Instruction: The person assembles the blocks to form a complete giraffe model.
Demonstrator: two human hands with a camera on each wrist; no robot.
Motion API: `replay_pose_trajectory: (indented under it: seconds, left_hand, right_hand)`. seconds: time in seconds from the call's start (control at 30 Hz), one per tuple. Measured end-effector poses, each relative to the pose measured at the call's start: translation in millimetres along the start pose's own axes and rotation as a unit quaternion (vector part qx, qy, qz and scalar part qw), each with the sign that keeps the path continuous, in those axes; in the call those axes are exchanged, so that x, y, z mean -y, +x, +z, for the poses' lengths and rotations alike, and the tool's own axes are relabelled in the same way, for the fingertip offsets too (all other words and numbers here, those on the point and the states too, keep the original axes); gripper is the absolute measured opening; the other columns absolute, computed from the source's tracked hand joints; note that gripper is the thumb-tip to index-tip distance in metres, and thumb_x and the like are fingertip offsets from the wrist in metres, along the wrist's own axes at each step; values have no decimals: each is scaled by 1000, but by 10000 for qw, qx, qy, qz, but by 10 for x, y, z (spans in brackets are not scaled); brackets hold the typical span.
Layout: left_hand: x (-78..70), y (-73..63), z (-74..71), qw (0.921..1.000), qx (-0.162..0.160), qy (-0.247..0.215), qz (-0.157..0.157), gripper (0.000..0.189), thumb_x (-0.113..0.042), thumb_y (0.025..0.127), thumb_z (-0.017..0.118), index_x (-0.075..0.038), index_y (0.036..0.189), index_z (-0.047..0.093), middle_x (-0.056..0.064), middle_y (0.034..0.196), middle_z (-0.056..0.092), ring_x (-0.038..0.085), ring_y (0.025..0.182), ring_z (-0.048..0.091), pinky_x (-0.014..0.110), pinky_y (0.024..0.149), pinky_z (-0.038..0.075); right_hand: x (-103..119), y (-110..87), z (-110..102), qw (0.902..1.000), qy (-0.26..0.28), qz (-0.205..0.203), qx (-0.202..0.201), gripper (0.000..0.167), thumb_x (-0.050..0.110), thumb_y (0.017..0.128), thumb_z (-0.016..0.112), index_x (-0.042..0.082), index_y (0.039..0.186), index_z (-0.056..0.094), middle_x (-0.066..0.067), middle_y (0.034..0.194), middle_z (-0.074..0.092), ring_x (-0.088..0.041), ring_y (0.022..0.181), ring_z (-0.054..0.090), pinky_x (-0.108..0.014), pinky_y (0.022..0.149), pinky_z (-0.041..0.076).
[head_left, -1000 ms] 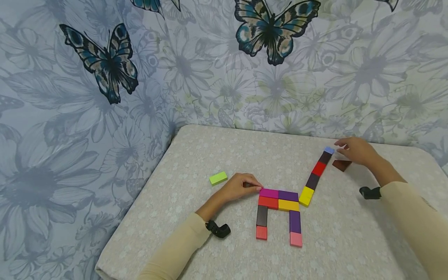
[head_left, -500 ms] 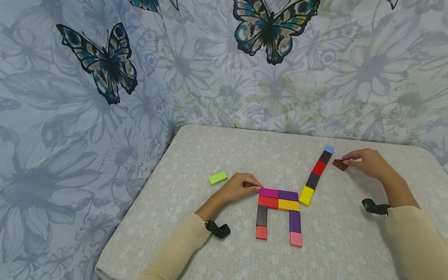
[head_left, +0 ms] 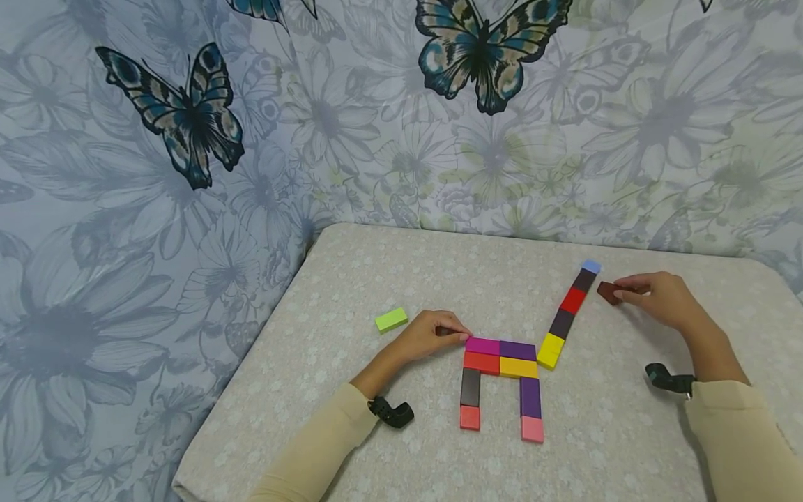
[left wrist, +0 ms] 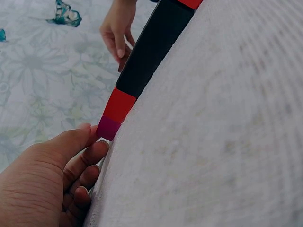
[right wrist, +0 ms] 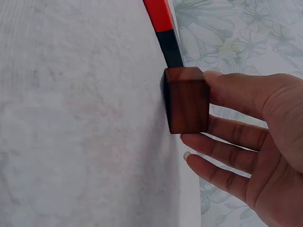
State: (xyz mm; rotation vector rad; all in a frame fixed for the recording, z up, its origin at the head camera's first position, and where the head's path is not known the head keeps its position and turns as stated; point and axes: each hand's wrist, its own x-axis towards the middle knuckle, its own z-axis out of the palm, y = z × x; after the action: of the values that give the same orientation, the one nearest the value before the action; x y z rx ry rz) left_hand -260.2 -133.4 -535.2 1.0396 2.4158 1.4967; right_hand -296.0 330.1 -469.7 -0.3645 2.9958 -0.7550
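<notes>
My right hand [head_left: 668, 298] pinches a dark brown wooden block [right wrist: 189, 101] between thumb and fingers, just right of a slanting row of blocks. That row runs from a yellow block [head_left: 550, 351] up through dark and red blocks [head_left: 572, 300] to a light blue block [head_left: 591, 267] at its top. My left hand [head_left: 428, 338] rests with its fingertips at the left corner of a magenta block [head_left: 482, 345]. Beside the magenta one lies a purple block [head_left: 518, 351]. Below them are a red block [head_left: 482, 362] and a yellow one, with two leg-like columns reaching toward me.
A lime green block [head_left: 392, 320] lies apart, beyond my left wrist. The pale cloth-covered table [head_left: 351, 272] meets a floral wall with butterflies [head_left: 486, 52] along its back. Black wrist cameras [head_left: 392, 413] hang from both sleeves.
My right hand has come down from beside the light blue block, taken hold of the brown block and turned it slightly, close to the row. My left hand has stayed in place.
</notes>
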Motion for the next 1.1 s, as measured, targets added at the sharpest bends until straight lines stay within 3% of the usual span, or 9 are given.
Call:
replay_pose_trajectory:
  seconds: [0.17, 0.3, 0.47, 0.63, 0.7, 0.8, 0.9, 1.1]
  left_hand:
    - [-2, 3, 21, 10000, 16, 12, 38, 12, -15, 95, 74, -13, 104, 82, -4, 94, 73, 8, 76, 53, 23, 66, 42]
    - [-20, -6, 27, 10000, 34, -33, 35, 12, -16, 95, 74, -13, 104, 81, -4, 94, 73, 8, 77, 54, 23, 67, 43]
    - [-31, -20, 32, 10000, -10, -29, -51, 12, -14, 94, 74, -13, 104, 81, -3, 95, 74, 7, 78, 54, 23, 68, 44]
    - [-35, -14, 37, 9999, -54, -54, -78, 12, -8, 94, 74, -7, 103, 81, 4, 95, 74, 7, 78, 54, 22, 68, 43]
    - [-26, -9, 37, 9999, -42, -92, -73, 12, -5, 93, 73, -3, 103, 80, 8, 96, 74, 8, 77, 53, 22, 67, 42]
    - [-16, 2, 32, 9999, -8, -109, -50, 13, -3, 94, 72, -1, 104, 79, 11, 96, 74, 9, 77, 53, 23, 66, 42]
    - [-3, 6, 30, 10000, -6, -70, -51, 13, -7, 94, 73, -4, 104, 80, 7, 96, 74, 8, 77, 53, 22, 67, 42]
    - [2, 1, 14, 10000, -24, -86, -19, 12, -15, 95, 74, -13, 104, 81, -3, 95, 73, 7, 77, 52, 23, 67, 43]
  right_hand:
    - [-54, -54, 45, 9998, 63, 84, -149, 45, 28, 105, 55, -13, 122, 65, -36, 116, 65, -57, 108, 57, -66, 86, 45]
    - [-85, -77, 93, 9990, 56, 175, -397, 44, 26, 106, 53, -14, 121, 64, -37, 115, 64, -58, 106, 57, -67, 85, 45]
    - [-82, -70, 124, 9983, 153, 168, -534, 48, 32, 102, 62, -10, 125, 63, -32, 109, 68, -51, 100, 63, -62, 81, 47]
    - [-64, -71, 100, 9985, 312, 320, -329, 52, 33, 94, 75, -6, 127, 64, -26, 109, 70, -44, 99, 64, -45, 71, 50]
    - [-63, -72, 94, 9983, 334, 357, -305, 49, 31, 95, 74, -6, 125, 65, -26, 108, 70, -43, 99, 63, -44, 70, 49]
    - [-75, -76, 101, 9982, 288, 286, -448, 43, 30, 98, 69, -7, 121, 67, -26, 106, 71, -44, 98, 64, -51, 74, 49]
    - [-102, -86, 116, 9974, 287, 186, -634, 39, 27, 102, 63, -7, 121, 68, -25, 101, 73, -45, 97, 64, -55, 76, 48]
    - [-154, -74, 148, 9948, 272, 54, -982, 37, 23, 103, 60, -8, 122, 67, -27, 97, 73, -47, 91, 67, -46, 67, 50]
